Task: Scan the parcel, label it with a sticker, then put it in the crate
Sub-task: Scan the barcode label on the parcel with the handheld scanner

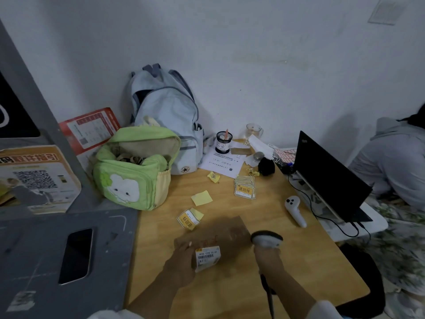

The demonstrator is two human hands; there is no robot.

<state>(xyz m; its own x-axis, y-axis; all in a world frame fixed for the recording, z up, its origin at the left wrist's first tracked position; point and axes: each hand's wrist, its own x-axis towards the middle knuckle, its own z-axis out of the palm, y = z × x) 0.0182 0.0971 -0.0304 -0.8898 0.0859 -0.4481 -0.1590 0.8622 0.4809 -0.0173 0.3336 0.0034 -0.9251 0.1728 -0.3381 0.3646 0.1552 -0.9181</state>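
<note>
A flat brown parcel lies on the wooden table, with a white barcode label at its near edge. My left hand grips the parcel beside that label. My right hand is closed round the handle of a grey barcode scanner, whose head hangs just right of the label. One yellow sticker lies loose beyond the parcel, and a stack of the same stickers sits further back. No crate is in view.
A green bag and a pale blue backpack stand at the back left. An open laptop and a white controller are at the right. A phone rests on the grey surface left. A person in grey sits far right.
</note>
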